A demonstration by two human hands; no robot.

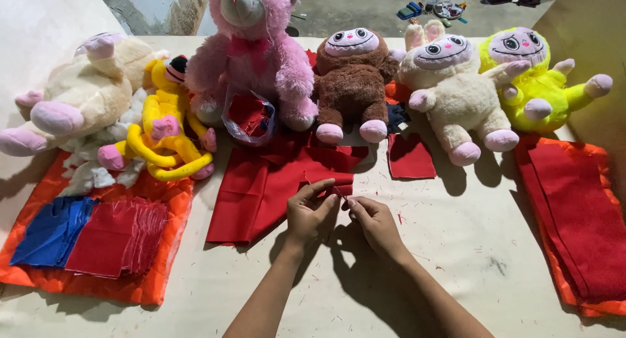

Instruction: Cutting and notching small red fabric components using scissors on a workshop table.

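My left hand (309, 211) and my right hand (373, 222) meet over the table's middle, fingertips pinching a small folded piece of red felt (334, 183). That piece lies on the right edge of a larger sheet of red fabric (261, 188) spread on the cream table (456, 247). Both hands' fingers are closed on the small piece; what is between the fingertips is partly hidden.
A row of plush toys lines the far side: cream (85, 93), yellow monkey (166, 126), pink bear (251, 44), brown (352, 77), cream rabbit (456, 90), neon yellow (535, 77). Blue and red cut pieces (91, 234) lie on orange quilting at left; red fabric stack (574, 214) at right.
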